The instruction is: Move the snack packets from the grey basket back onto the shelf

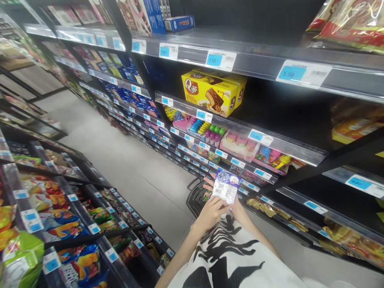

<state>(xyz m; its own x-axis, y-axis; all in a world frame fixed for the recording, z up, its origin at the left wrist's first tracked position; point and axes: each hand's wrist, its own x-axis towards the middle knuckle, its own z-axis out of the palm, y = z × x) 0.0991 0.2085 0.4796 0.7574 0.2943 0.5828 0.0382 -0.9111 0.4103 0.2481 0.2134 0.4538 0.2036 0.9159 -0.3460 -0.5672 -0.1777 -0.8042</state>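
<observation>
Low in the middle of the view I hold a small silvery snack packet [226, 187] with a blue-purple top, its back turned toward me. My left hand [211, 212] grips its lower left edge, fingers curled round it. My right hand [239, 210] is mostly hidden behind the packet and grips its lower right side. A black shopping basket [197, 197] stands on the floor just beyond my hands.
Dark shelves with blue price tags line a grey-floored aisle. On the right are a yellow cake box [213, 92], small colourful toys [210, 133] and bagged snacks [354, 16]. On the left stand racks of chip bags [56, 216]. My black-and-white top [234, 260] fills the bottom.
</observation>
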